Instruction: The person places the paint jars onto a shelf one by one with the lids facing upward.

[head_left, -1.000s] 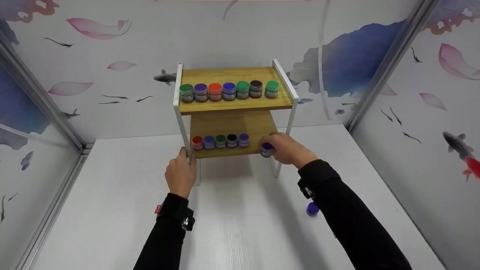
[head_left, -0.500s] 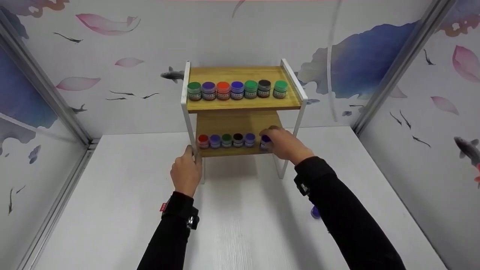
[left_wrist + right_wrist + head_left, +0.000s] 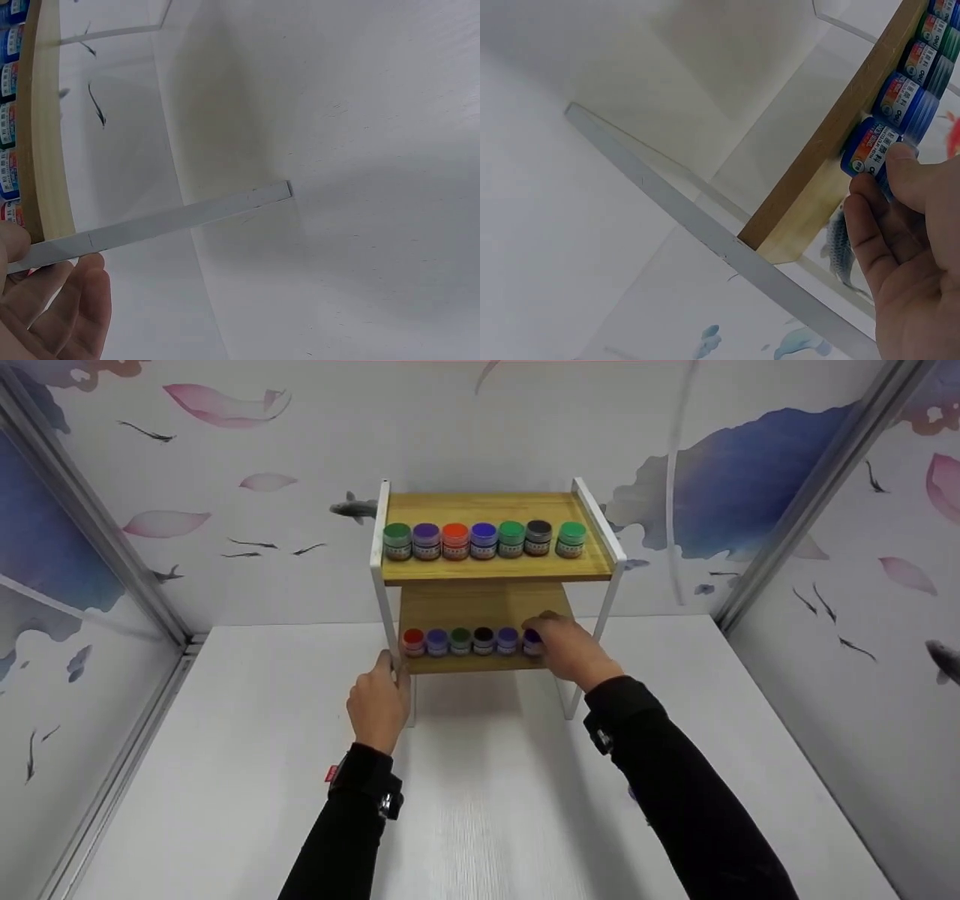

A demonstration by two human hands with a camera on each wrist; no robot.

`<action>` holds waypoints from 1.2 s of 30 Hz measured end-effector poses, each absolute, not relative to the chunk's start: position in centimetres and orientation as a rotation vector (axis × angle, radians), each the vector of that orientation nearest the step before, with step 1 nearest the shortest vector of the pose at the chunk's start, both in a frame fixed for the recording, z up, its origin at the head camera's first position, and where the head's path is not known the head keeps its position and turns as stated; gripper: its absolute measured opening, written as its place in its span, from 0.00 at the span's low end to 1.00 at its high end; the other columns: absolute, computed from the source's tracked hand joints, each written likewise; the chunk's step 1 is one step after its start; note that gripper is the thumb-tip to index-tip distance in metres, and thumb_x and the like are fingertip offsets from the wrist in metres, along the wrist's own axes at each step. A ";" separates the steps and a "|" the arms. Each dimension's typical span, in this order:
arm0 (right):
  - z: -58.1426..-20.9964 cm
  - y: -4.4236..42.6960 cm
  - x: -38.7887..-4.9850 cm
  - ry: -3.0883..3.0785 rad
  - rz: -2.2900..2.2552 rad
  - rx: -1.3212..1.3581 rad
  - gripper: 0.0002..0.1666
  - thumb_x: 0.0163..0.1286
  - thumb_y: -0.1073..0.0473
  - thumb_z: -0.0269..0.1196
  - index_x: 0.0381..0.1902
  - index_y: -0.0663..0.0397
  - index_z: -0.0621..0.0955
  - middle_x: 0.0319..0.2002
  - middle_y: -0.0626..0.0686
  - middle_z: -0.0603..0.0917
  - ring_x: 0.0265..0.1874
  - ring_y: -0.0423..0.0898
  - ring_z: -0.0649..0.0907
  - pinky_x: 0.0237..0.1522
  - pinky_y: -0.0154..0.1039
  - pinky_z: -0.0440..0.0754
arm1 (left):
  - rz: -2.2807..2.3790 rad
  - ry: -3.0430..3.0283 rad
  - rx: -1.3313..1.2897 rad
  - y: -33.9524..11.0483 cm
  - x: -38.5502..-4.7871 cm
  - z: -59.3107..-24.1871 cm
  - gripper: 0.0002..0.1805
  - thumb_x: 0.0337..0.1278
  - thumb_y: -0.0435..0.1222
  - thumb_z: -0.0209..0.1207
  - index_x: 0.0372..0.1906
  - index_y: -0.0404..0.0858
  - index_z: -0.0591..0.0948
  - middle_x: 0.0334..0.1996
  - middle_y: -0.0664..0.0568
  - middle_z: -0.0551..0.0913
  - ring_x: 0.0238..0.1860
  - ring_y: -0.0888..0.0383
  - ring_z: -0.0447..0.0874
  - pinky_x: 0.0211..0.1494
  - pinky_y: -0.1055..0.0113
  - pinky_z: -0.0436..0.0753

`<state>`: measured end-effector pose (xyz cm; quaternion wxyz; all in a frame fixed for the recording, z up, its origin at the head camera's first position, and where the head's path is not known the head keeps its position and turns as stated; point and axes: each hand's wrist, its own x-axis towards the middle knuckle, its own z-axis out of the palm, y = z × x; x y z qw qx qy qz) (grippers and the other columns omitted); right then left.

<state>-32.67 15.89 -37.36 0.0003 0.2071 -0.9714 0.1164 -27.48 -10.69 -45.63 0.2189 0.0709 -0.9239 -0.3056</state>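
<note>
A two-tier rack carries small paint jars on a wooden upper shelf and a wooden lower shelf. With thumb and fingers my left hand holds the white front leg on the rack's left side. My right hand pinches a blue-purple paint jar at the right end of the lower row. That jar stands upright on the shelf, close to a neighbouring purple jar. Red, purple, green and black lids continue the row leftwards.
Several jars, among them an orange jar, line the upper shelf; a green jar stands slightly apart at its right end. On the white table, another purple jar is mostly hidden by the right sleeve. Patterned walls enclose the back and sides.
My right hand has set the blue-purple jar onto the lower shelf and slid it left towards the row. The left hand keeps its hold on the leg. The head view has shifted slightly.
</note>
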 end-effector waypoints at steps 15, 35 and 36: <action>-37.9 15.6 -32.9 -3.029 0.380 0.622 0.23 0.70 0.69 0.55 0.63 0.59 0.75 0.57 0.62 0.80 0.58 0.57 0.79 0.62 0.51 0.74 | -0.843 -2.552 0.192 -10.7 -27.4 -45.5 0.10 0.67 0.40 0.56 0.41 0.36 0.80 0.25 0.44 0.85 0.20 0.55 0.73 0.22 0.63 0.71; -38.4 15.6 -33.2 -3.024 0.440 0.661 0.24 0.72 0.62 0.57 0.65 0.57 0.73 0.59 0.62 0.79 0.60 0.56 0.78 0.63 0.50 0.74 | -0.829 -2.536 0.179 -10.8 -27.5 -45.8 0.09 0.67 0.39 0.56 0.39 0.37 0.79 0.23 0.43 0.84 0.18 0.55 0.72 0.20 0.64 0.68; -38.4 15.7 -33.2 -3.032 0.440 0.652 0.25 0.73 0.62 0.57 0.66 0.57 0.72 0.59 0.62 0.79 0.61 0.57 0.77 0.63 0.51 0.74 | -0.829 -2.537 0.180 -10.8 -27.5 -45.8 0.09 0.67 0.39 0.56 0.40 0.37 0.79 0.23 0.43 0.84 0.18 0.55 0.72 0.20 0.63 0.69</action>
